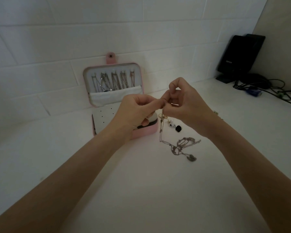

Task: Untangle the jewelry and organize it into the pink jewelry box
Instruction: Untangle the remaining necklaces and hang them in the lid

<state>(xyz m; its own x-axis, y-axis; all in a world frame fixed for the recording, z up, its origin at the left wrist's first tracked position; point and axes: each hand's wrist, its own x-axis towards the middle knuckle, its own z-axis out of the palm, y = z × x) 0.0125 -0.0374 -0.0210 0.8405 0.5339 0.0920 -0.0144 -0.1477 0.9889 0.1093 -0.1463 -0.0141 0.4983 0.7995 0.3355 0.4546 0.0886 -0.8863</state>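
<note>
Both hands raised over table. Left hand (138,106) and right hand (183,101) pinch top of thin chain (161,125) w/ fingertips. Chain hangs down, its lower end trails into tangle (183,147) on white table (141,190). Pink jewelry box (144,132) open just behind left hand, necklaces hung in lid (113,81).

Risk: pulling up may tighten knot or drag whole tangle along.

Can't make out clasp between fingertips; left hand hides part of box tray.

Both forearms bare to the elbow, left hand (138,111) and right hand (190,105) ungloved
</note>
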